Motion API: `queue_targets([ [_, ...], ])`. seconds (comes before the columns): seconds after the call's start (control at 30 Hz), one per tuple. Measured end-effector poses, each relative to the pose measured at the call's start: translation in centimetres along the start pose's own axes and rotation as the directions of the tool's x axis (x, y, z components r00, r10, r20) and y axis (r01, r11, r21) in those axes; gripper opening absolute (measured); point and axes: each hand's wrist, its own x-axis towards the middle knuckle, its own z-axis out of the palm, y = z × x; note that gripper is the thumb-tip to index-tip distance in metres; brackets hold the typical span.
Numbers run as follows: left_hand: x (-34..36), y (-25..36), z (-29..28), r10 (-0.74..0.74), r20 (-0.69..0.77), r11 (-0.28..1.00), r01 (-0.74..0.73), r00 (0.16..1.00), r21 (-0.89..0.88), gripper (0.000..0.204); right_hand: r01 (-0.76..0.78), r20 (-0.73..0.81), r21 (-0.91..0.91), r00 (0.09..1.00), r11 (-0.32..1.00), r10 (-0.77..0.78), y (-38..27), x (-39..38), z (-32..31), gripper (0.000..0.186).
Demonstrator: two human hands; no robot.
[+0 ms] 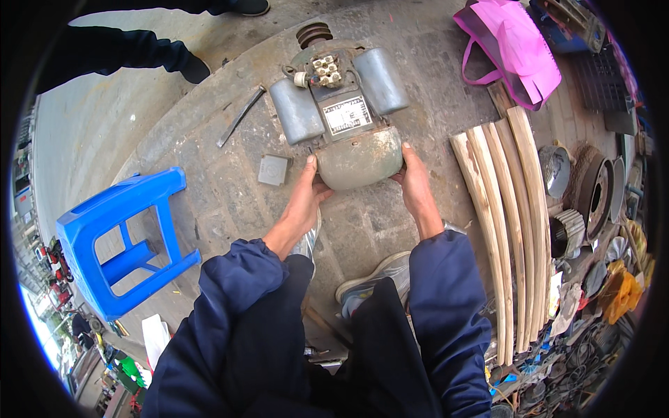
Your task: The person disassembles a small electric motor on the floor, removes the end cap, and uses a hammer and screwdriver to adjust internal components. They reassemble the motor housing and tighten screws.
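Note:
An electric motor (359,161) lies on the ground in front of me, its rounded grey end cover toward me and a grooved pulley (313,35) at its far end. Two grey cylinders flank its label plate, and an uncovered terminal block (325,72) with wires shows above the plate. My left hand (302,197) grips the cover's left side, thumb on top. On the right side my right hand (417,186) does the same, its fingertips hidden beneath. Left of the motor lie a small grey square cover (274,170) and a dark metal bar (240,116).
A blue plastic stool (104,216) lies on its side at the left. Several pale wooden poles (512,230) lie at the right, below a pink bag (512,49). Metal parts and scrap crowd the far right. Another person's dark-clad leg (132,52) shows at the upper left.

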Motion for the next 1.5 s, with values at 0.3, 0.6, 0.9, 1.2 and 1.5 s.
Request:
queue_targets([
  [0.3,0.6,0.7,0.0,0.062,0.062,0.995,-0.056,0.996,-0.084,0.073,0.022,-0.040,0.039,0.999,0.999,-0.020,0.9,0.5,0.8,0.062],
  [0.6,1.4,0.0,-0.6,0.080,0.129,0.989,-0.062,0.988,-0.136,0.071,0.018,-0.009,0.056,1.000,0.998,-0.018,0.8,0.6,0.7,0.061],
  [0.9,1.5,-1.2,-0.7,0.111,0.137,0.985,-0.090,0.984,-0.149,0.075,0.044,0.000,0.046,0.999,0.998,-0.044,1.3,0.5,0.3,0.061],
  [1.2,1.5,-1.3,-0.8,0.112,0.136,0.982,-0.088,0.984,-0.170,0.076,0.075,-0.021,0.006,0.997,0.997,-0.075,1.4,0.6,0.3,0.059],
  [1.5,1.2,-1.6,-0.3,0.108,0.109,0.980,-0.088,0.988,-0.180,0.076,0.067,-0.022,0.012,0.998,0.998,-0.067,1.3,0.5,0.2,0.058],
])
